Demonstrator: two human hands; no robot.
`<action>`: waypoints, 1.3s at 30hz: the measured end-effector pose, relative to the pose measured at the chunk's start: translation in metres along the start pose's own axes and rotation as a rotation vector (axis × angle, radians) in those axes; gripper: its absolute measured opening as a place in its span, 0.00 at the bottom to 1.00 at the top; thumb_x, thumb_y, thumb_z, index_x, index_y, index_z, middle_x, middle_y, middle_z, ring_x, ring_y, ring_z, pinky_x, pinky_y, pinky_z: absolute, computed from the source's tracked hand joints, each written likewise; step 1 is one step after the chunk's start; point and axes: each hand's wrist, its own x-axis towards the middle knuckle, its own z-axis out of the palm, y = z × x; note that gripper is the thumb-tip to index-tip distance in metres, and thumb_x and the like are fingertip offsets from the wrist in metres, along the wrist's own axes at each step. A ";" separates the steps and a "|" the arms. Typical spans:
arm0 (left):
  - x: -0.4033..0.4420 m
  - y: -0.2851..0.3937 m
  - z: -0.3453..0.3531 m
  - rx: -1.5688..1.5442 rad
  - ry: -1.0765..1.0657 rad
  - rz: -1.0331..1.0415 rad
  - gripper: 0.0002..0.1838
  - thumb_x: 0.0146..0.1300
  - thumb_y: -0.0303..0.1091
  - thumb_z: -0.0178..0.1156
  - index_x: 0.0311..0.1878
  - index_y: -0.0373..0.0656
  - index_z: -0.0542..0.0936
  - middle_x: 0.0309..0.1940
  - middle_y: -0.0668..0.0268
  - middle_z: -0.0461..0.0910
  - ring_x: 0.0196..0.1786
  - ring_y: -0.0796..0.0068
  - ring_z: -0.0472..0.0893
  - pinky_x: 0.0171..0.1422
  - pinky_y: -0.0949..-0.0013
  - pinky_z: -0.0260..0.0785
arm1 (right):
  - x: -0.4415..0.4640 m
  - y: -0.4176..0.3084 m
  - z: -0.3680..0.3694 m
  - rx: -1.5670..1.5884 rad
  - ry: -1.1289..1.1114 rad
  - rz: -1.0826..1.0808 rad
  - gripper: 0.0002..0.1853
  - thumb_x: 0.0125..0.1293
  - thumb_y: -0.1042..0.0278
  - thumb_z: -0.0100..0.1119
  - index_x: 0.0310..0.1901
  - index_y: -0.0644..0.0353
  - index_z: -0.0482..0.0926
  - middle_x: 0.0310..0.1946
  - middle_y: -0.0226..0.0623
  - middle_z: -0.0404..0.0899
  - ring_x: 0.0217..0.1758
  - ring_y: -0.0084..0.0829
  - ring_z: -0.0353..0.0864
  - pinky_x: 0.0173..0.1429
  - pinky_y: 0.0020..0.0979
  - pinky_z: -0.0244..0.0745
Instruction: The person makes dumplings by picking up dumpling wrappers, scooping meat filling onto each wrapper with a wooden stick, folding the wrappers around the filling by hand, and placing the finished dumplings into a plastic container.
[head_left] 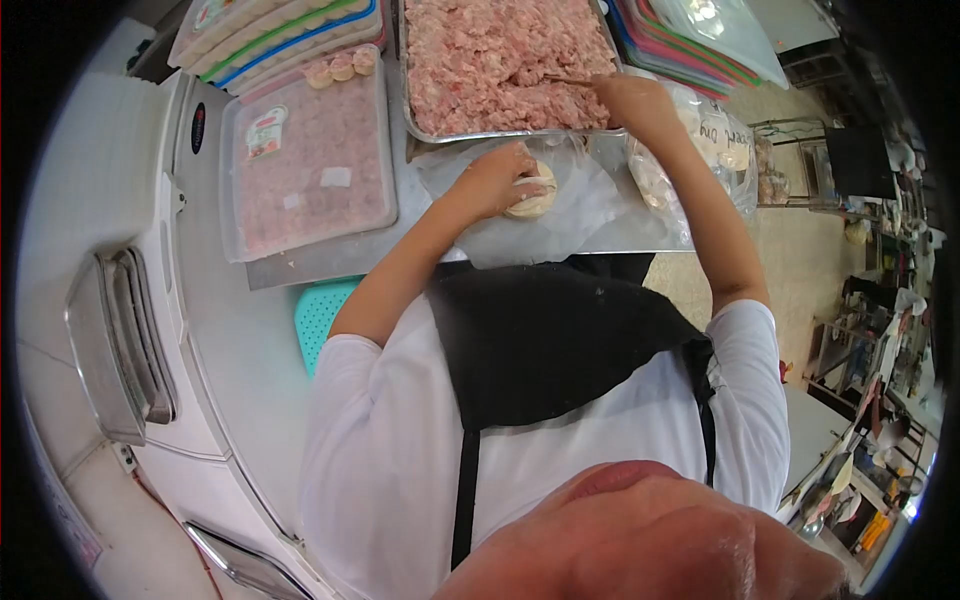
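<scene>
My left hand [496,180] is over a small stack of round, pale dumpling wrappers [537,205], its fingers closed on a wrapper at the top. The stack rests on a clear plastic sheet [585,190]. In my right hand [634,104] is a thin brown stick-like tool [566,79], whose tip reaches into the pink minced meat [500,60]. The meat fills a metal tray [470,137] at the far side of the worktop. The tool's exact kind is hard to make out.
A lidded plastic box [310,190] with rows of dumplings stands left, several formed dumplings [340,66] on its far corner. Stacked boxes [280,45] are behind it. Coloured-edged lids [700,45] lie far right. A plastic bag of wrappers [655,190] lies under my right forearm.
</scene>
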 end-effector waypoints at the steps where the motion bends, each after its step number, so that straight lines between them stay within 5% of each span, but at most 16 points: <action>1: -0.001 -0.003 -0.002 -0.006 0.021 0.037 0.16 0.57 0.43 0.62 0.40 0.39 0.82 0.40 0.55 0.74 0.46 0.56 0.74 0.51 0.60 0.67 | 0.000 0.005 -0.012 -0.010 0.010 -0.004 0.05 0.58 0.71 0.49 0.35 0.57 0.74 0.26 0.36 0.77 0.35 0.39 0.81 0.36 0.38 0.75; 6: -0.011 0.006 -0.010 -0.018 0.051 0.167 0.15 0.63 0.41 0.57 0.40 0.38 0.82 0.38 0.57 0.76 0.43 0.58 0.75 0.50 0.61 0.67 | -0.023 0.008 -0.044 0.222 -0.042 0.064 0.11 0.66 0.68 0.45 0.46 0.58 0.74 0.35 0.43 0.78 0.39 0.46 0.80 0.40 0.44 0.74; 12: -0.004 -0.015 0.000 -0.165 0.169 0.129 0.14 0.62 0.40 0.57 0.41 0.39 0.82 0.38 0.57 0.77 0.45 0.59 0.76 0.51 0.63 0.67 | -0.022 -0.028 -0.003 0.392 -0.066 0.037 0.09 0.62 0.64 0.52 0.42 0.53 0.76 0.34 0.42 0.80 0.37 0.45 0.80 0.39 0.43 0.74; 15: -0.009 -0.004 -0.008 -0.156 0.235 0.039 0.14 0.61 0.39 0.58 0.43 0.38 0.80 0.42 0.57 0.79 0.44 0.58 0.77 0.51 0.63 0.68 | -0.009 0.015 0.029 0.223 -0.112 0.200 0.08 0.61 0.64 0.53 0.39 0.54 0.77 0.32 0.40 0.80 0.37 0.44 0.80 0.39 0.43 0.74; 21: -0.016 0.016 -0.031 -0.397 0.301 -0.267 0.16 0.63 0.38 0.58 0.48 0.36 0.77 0.44 0.56 0.79 0.46 0.64 0.79 0.53 0.67 0.68 | 0.021 0.038 -0.027 0.026 -0.106 0.077 0.06 0.58 0.64 0.53 0.31 0.54 0.79 0.28 0.39 0.80 0.33 0.42 0.81 0.34 0.43 0.75; 27: -0.005 -0.021 -0.049 -0.835 0.570 -0.224 0.15 0.65 0.36 0.57 0.48 0.33 0.77 0.40 0.63 0.80 0.44 0.76 0.78 0.51 0.72 0.69 | 0.040 0.009 0.030 -0.037 0.019 -0.143 0.06 0.54 0.67 0.53 0.26 0.55 0.80 0.23 0.36 0.80 0.29 0.39 0.82 0.31 0.38 0.76; 30: -0.004 -0.021 -0.065 -0.644 0.648 -0.245 0.14 0.64 0.34 0.57 0.49 0.34 0.77 0.44 0.62 0.79 0.46 0.76 0.78 0.51 0.73 0.70 | 0.037 -0.027 0.017 -0.036 0.039 -0.140 0.06 0.53 0.67 0.54 0.23 0.55 0.80 0.22 0.36 0.80 0.29 0.38 0.82 0.30 0.37 0.76; 33: -0.008 -0.020 -0.077 -1.097 0.704 -0.319 0.15 0.64 0.32 0.57 0.51 0.34 0.75 0.46 0.60 0.79 0.48 0.73 0.79 0.51 0.70 0.72 | 0.049 0.002 -0.036 -0.184 -0.185 0.003 0.06 0.51 0.68 0.55 0.21 0.55 0.79 0.22 0.37 0.80 0.28 0.37 0.83 0.28 0.37 0.76; 39: -0.001 -0.032 -0.087 -1.437 0.860 -0.296 0.16 0.65 0.27 0.53 0.55 0.31 0.70 0.48 0.56 0.78 0.49 0.64 0.80 0.53 0.65 0.75 | 0.053 0.007 -0.007 -0.233 -0.124 -0.057 0.06 0.54 0.70 0.53 0.24 0.57 0.79 0.21 0.39 0.79 0.27 0.38 0.82 0.28 0.38 0.76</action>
